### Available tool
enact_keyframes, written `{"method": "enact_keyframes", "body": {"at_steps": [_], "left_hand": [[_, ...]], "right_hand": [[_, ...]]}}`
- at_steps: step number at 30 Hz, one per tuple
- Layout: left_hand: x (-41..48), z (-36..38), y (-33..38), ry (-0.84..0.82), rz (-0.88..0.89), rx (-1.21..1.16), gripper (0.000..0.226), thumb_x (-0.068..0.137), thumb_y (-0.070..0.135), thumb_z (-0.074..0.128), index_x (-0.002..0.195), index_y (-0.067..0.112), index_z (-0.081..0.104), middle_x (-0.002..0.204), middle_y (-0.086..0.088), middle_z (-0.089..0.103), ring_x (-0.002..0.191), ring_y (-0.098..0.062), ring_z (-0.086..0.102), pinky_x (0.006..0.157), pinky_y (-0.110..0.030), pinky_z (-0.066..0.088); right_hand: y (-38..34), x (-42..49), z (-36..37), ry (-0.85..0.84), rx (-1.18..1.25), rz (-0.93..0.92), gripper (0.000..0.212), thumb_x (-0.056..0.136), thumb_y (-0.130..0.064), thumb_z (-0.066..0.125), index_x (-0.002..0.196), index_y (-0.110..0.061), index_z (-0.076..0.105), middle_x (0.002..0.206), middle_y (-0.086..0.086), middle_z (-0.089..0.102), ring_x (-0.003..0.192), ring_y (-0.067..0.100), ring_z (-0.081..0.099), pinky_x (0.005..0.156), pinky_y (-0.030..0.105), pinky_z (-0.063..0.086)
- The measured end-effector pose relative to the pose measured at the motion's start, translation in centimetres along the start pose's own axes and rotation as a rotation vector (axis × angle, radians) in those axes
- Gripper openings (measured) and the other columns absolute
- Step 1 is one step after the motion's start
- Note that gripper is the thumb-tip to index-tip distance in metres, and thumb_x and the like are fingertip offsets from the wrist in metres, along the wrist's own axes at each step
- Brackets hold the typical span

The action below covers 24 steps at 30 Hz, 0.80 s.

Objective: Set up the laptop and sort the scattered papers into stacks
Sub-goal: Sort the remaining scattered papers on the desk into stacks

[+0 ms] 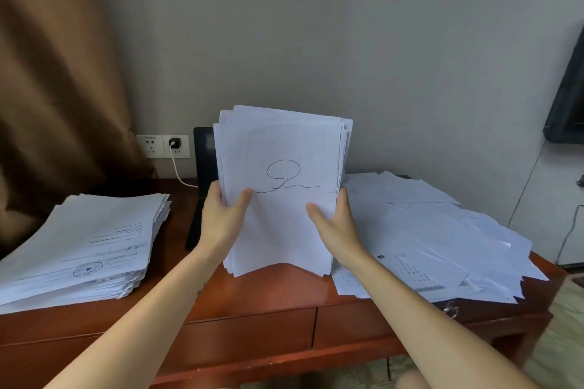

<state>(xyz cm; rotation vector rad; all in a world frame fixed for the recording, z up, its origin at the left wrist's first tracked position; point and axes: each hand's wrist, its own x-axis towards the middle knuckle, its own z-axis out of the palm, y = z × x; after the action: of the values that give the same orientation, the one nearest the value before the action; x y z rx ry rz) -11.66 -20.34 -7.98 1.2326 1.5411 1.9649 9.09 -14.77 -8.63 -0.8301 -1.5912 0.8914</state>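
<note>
Left hand: the left hand (221,215) grips the left edge of a sheaf of papers (281,142), thumb pressed on the front sheet, fingers tucked out of sight behind.
Right hand: the right hand (335,221) grips the right edge the same way, thumb on the front, fingers hidden behind the sheets.
Sheaf, look: white sheets, many deep, with ragged top edges that do not line up. The front sheet is blank except for a thin pen loop with a wavy line trailing from it.
Sheaf, direction: it stands upright with its long axis vertical and its front face turned to the camera. The bottom corners touch the surface (268,290) while the middle of the bottom edge bows upward.
Sheaf, place: mid-surface, between the two hands, in front of the laptop (203,148).
Laptop: dark and mostly hidden. One panel stands behind the sheaf and another lies flat by the left wrist.
Stacked pile: a thick stacked pile (85,240) of printed sheets lies flat at the left, a round stamp showing on its top page.
Loose papers: loose papers (426,230) sprawl overlapping across the right end, some hanging past the edge.
Behind: a wall socket (151,146) holds a charger (174,142) beside it, and a white cable (178,170) drops toward the laptop.
Edges: a brown curtain (57,88) hangs at left, and a dark screen (568,98) is on the right wall.
</note>
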Motion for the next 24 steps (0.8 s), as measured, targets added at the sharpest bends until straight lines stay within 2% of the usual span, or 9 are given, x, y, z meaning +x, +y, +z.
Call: {"method": "enact_keyframes", "body": {"at_steps": [3, 5, 8, 12, 14, 16, 18, 21, 24], "left_hand": [[-0.4, -0.1, -1.6, -0.046, -0.069, 0.023, 0.041, 0.097, 0.033, 0.072, 0.132, 0.023, 0.052, 0.123, 0.005, 0.065, 0.111, -0.016, 0.066, 0.086, -0.031, 0.054], [-0.5, -0.1, -2.2, -0.061, -0.078, 0.049, 0.039, 0.098, 0.032, 0.072, 0.131, 0.024, 0.053, 0.123, 0.004, 0.066, 0.114, -0.020, 0.066, 0.091, -0.037, 0.055], [-0.6, 0.1, -1.9, -0.088, -0.030, 0.082, 0.034, 0.100, 0.026, 0.069, 0.132, 0.023, 0.057, 0.124, 0.005, 0.068, 0.115, -0.018, 0.066, 0.097, -0.041, 0.056], [-0.9, 0.6, -1.4, -0.150, -0.006, 0.090, 0.029, 0.100, 0.024, 0.070, 0.127, 0.025, 0.062, 0.118, 0.006, 0.072, 0.107, -0.017, 0.070, 0.090, -0.040, 0.060], [-1.2, 1.2, -1.6, -0.222, -0.051, 0.068, 0.026, 0.099, 0.026, 0.071, 0.123, 0.030, 0.064, 0.116, 0.009, 0.073, 0.103, -0.014, 0.072, 0.083, -0.034, 0.061], [-2.0, 2.2, -2.0, -0.314, -0.123, 0.006, 0.024, 0.100, 0.025, 0.069, 0.117, 0.039, 0.062, 0.112, 0.017, 0.073, 0.098, -0.007, 0.074, 0.072, -0.019, 0.059], [-2.7, 3.5, -2.8, -0.390, -0.187, -0.034, 0.027, 0.102, 0.021, 0.066, 0.117, 0.042, 0.059, 0.109, 0.019, 0.074, 0.095, -0.001, 0.074, 0.068, -0.016, 0.058], [-3.3, 5.7, -3.7, -0.446, -0.233, -0.015, 0.029, 0.104, 0.017, 0.062, 0.127, 0.035, 0.059, 0.115, 0.012, 0.075, 0.101, -0.009, 0.075, 0.076, -0.023, 0.060], [-2.9, 8.7, -4.3, -0.433, -0.217, -0.003, 0.033, 0.103, 0.008, 0.057, 0.127, 0.031, 0.061, 0.116, 0.007, 0.076, 0.104, -0.014, 0.074, 0.085, -0.031, 0.060]], "right_hand": [[2.3, -1.1, 0.1, -0.023, -0.084, 0.074, 0.024, 0.099, -0.021, 0.056, 0.118, -0.030, 0.046, 0.100, -0.032, 0.063, 0.092, -0.004, 0.062, 0.082, 0.026, 0.051], [3.0, -1.6, 0.1, -0.020, -0.105, 0.079, 0.020, 0.099, -0.024, 0.054, 0.117, -0.029, 0.047, 0.103, -0.027, 0.064, 0.094, 0.000, 0.061, 0.087, 0.032, 0.052], [2.7, -1.4, -0.1, 0.000, -0.076, 0.052, 0.019, 0.100, -0.016, 0.053, 0.117, -0.023, 0.051, 0.109, -0.017, 0.065, 0.098, 0.001, 0.061, 0.086, 0.024, 0.049], [2.4, -1.3, -1.8, -0.004, -0.043, 0.094, 0.022, 0.098, -0.008, 0.054, 0.117, -0.019, 0.055, 0.111, -0.013, 0.067, 0.098, -0.001, 0.063, 0.084, 0.021, 0.048], [2.8, -1.5, -3.3, -0.008, -0.042, 0.134, 0.025, 0.098, -0.008, 0.055, 0.116, -0.025, 0.056, 0.113, -0.011, 0.067, 0.101, 0.002, 0.064, 0.086, 0.022, 0.050], [3.4, -1.7, -5.1, -0.005, -0.052, 0.164, 0.027, 0.097, -0.009, 0.056, 0.115, -0.029, 0.057, 0.113, -0.011, 0.068, 0.103, 0.005, 0.065, 0.086, 0.024, 0.052], [4.0, -1.7, -6.9, 0.000, -0.062, 0.202, 0.028, 0.096, -0.009, 0.056, 0.117, -0.028, 0.057, 0.112, -0.011, 0.069, 0.104, 0.007, 0.066, 0.083, 0.022, 0.053], [4.8, -1.6, -9.4, -0.014, -0.069, 0.263, 0.029, 0.098, -0.008, 0.056, 0.120, -0.026, 0.057, 0.113, -0.012, 0.069, 0.103, 0.005, 0.066, 0.075, 0.014, 0.051], [5.9, -0.5, -11.4, -0.018, -0.076, 0.311, 0.031, 0.098, -0.009, 0.058, 0.124, -0.025, 0.057, 0.117, -0.011, 0.069, 0.107, 0.007, 0.066, 0.082, 0.021, 0.054]]}}
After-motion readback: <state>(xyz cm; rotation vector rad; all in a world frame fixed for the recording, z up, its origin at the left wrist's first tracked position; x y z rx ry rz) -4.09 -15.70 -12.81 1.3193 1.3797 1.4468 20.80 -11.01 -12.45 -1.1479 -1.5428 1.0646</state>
